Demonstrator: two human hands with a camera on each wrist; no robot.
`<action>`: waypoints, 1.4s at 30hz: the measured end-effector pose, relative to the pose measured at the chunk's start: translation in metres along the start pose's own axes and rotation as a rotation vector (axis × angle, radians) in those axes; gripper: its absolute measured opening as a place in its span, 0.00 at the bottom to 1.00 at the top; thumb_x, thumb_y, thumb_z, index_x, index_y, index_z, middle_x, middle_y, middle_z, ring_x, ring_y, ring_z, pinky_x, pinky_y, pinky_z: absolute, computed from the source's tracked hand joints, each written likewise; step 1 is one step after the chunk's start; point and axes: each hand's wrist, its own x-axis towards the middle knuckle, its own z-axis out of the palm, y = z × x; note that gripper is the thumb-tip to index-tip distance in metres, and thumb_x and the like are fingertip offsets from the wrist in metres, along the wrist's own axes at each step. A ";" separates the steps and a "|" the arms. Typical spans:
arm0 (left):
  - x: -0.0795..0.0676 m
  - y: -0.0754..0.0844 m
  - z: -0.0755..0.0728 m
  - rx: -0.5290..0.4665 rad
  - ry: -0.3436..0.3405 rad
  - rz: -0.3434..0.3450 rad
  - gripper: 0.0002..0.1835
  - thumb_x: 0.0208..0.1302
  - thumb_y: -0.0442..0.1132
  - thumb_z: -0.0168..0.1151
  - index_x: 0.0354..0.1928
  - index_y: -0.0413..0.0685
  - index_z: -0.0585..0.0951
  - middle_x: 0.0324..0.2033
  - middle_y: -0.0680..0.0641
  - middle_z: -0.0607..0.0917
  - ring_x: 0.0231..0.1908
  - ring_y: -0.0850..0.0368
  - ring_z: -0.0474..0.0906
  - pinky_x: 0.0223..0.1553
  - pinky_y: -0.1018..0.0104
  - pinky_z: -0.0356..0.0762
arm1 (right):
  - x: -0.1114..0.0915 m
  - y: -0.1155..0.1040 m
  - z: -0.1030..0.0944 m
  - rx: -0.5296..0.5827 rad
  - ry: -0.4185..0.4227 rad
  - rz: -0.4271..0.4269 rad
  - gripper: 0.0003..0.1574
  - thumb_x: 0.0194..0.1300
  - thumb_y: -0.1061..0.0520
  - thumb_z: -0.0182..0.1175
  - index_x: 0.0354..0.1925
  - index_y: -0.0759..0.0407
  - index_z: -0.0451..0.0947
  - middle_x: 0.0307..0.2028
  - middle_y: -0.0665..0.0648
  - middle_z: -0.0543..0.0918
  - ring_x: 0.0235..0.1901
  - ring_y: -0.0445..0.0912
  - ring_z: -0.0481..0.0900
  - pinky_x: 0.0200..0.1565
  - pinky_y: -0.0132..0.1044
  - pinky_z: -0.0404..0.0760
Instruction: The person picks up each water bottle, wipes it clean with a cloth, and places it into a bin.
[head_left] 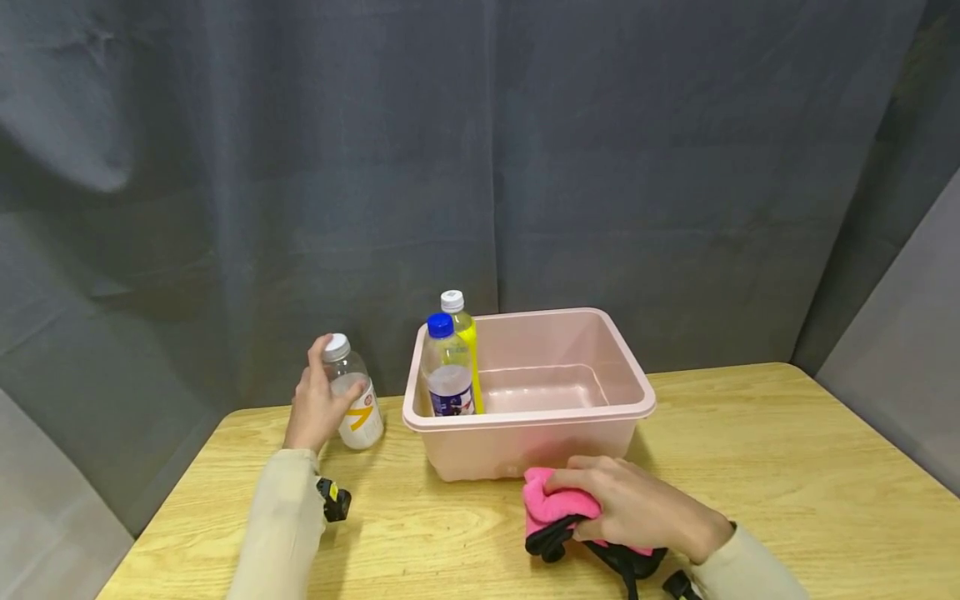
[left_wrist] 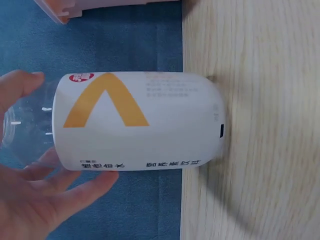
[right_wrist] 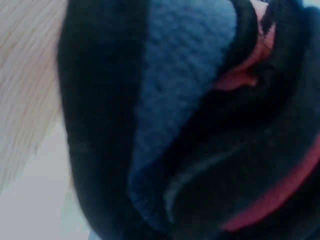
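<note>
On the left of the head view, my left hand holds a clear plastic bottle with a white cap and a white label. Close up in the left wrist view, the bottle shows an orange chevron, with thumb and fingers on either side of its upper part. Its base is at the tabletop. My right hand grips a bunched pink cloth with black edging, in front of the bin. Folds of the cloth fill most of the right wrist view, blurred, and hide the fingers there.
A pale pink plastic bin stands on the wooden table. In its left end are a blue-capped bottle and a yellow bottle with a white cap. A dark grey curtain hangs behind the table.
</note>
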 end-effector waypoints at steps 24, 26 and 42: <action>-0.084 0.049 -0.032 -0.178 -0.355 0.204 0.46 0.61 0.27 0.71 0.70 0.53 0.51 0.60 0.30 0.73 0.55 0.29 0.77 0.48 0.38 0.81 | 0.002 -0.002 0.002 -0.009 0.013 -0.026 0.29 0.49 0.57 0.80 0.50 0.45 0.83 0.39 0.38 0.76 0.37 0.35 0.73 0.40 0.35 0.79; -0.090 0.054 -0.034 -0.212 -0.399 0.189 0.45 0.61 0.29 0.71 0.70 0.52 0.52 0.60 0.30 0.72 0.56 0.29 0.76 0.47 0.39 0.82 | 0.001 -0.002 0.002 -0.009 0.015 -0.031 0.29 0.49 0.57 0.80 0.51 0.45 0.83 0.39 0.38 0.76 0.37 0.35 0.73 0.40 0.35 0.79; -0.111 0.085 -0.031 -0.428 -0.700 0.283 0.44 0.62 0.36 0.72 0.72 0.51 0.53 0.59 0.36 0.72 0.56 0.36 0.75 0.46 0.59 0.83 | 0.000 -0.003 0.001 -0.010 0.005 -0.034 0.29 0.49 0.58 0.79 0.50 0.45 0.83 0.40 0.38 0.76 0.38 0.35 0.74 0.41 0.36 0.79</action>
